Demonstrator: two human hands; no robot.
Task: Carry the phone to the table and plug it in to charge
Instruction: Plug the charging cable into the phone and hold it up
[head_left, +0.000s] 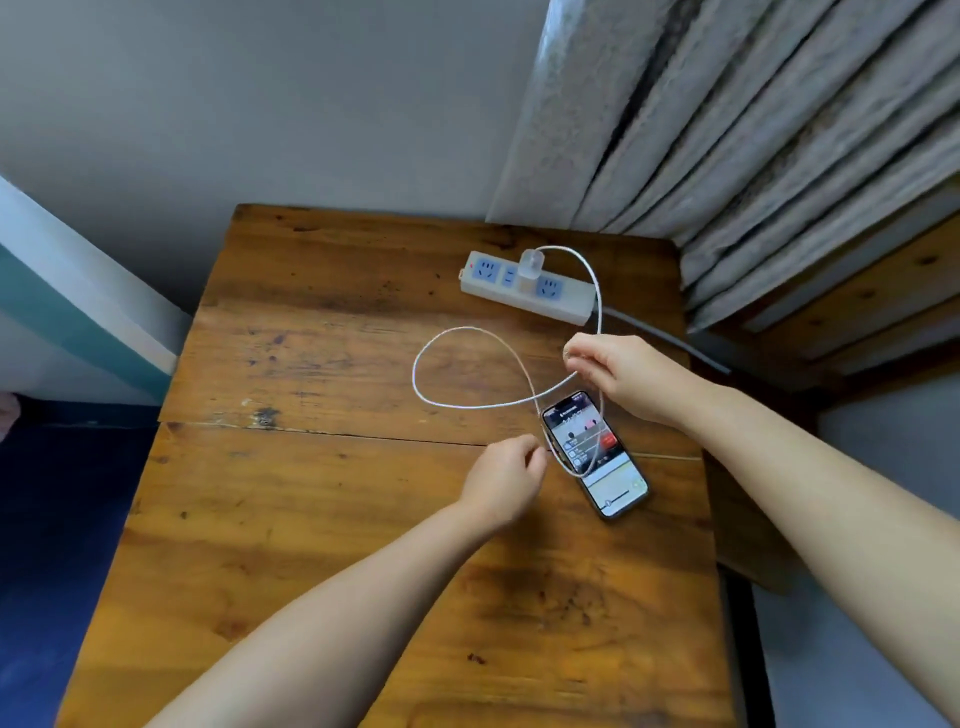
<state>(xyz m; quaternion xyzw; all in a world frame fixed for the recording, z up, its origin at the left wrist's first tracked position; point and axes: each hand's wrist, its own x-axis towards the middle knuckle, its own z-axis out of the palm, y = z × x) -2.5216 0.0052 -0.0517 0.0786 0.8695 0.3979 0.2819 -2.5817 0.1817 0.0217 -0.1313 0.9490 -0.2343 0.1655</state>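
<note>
On the table (322, 519), near its right edge, your phone (597, 457) lies flat with the screen lit and facing up, tilted so its top end points toward the strip (530, 286) at the back. A white charger (531, 262) sits plugged into the strip's middle socket, and the cable (431, 353) arcs out of it to the right, drops down past the strip's end and runs into your right hand (623, 379).

Your right hand hovers just above the phone's top end, fingers curled in, thumb and forefinger pinched on the cable. From that pinch one run falls across the screen; another sweeps left in a wide loop lying on the wood, crosses itself beside the phone's top corner and comes back toward your left hand (506, 478).

Your left hand sits just left of the phone, fingers folded into a loose fist, fingertips (535, 451) pinched on the cable beside the phone's left edge. Whether the plug end lies inside that pinch you cannot tell, as the fingers hide it.

Behind the table's back right corner hangs a grey curtain (753, 130).
</note>
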